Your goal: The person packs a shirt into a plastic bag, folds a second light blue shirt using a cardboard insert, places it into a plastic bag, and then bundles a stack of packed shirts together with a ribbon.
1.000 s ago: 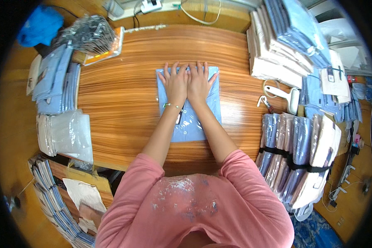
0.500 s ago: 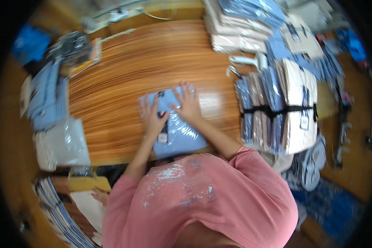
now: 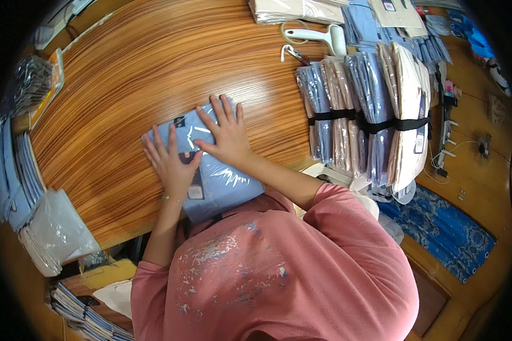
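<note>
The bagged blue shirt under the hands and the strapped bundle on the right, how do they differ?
The bagged blue shirt is a single piece lying flat under the left hand and right hand; the strapped bundle holds many blue and beige packs on edge, bound by a black strap, untouched. Both are in clear plastic on the wooden table.

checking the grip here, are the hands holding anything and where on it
Nothing is gripped. Both the left hand and right hand lie flat, fingers spread, pressing on top of the bagged blue shirt on the table.
</note>
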`<state>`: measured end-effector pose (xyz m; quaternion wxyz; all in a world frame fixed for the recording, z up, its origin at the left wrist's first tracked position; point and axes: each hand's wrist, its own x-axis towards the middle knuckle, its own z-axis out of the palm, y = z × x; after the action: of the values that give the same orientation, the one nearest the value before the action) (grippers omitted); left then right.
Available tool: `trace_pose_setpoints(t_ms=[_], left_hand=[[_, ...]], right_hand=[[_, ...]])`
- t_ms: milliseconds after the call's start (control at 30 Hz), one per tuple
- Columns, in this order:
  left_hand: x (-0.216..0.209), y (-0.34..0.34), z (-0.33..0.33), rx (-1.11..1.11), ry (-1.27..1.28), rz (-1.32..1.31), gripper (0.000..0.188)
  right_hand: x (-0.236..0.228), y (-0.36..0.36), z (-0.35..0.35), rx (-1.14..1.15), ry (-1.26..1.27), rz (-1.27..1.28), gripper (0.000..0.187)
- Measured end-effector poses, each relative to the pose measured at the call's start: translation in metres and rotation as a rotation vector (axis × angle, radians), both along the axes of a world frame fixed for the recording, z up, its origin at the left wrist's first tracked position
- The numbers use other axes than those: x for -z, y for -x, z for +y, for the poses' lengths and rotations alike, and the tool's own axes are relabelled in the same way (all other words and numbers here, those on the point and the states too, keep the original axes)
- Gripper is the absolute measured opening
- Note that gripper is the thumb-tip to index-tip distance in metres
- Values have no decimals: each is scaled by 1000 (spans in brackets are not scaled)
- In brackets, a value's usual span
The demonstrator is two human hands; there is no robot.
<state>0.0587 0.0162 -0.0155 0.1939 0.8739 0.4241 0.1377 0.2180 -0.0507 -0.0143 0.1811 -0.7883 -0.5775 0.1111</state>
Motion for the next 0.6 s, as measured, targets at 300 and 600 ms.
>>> trace_pose_setpoints(t_ms=[300, 600], left_hand=[[-11, 10, 8, 30, 27, -172, 79], [-14, -4, -39, 556, -62, -1, 58]], right_hand=[[-3, -14, -2, 68, -139, 264, 68], [-120, 12, -104, 83, -125, 529, 54]])
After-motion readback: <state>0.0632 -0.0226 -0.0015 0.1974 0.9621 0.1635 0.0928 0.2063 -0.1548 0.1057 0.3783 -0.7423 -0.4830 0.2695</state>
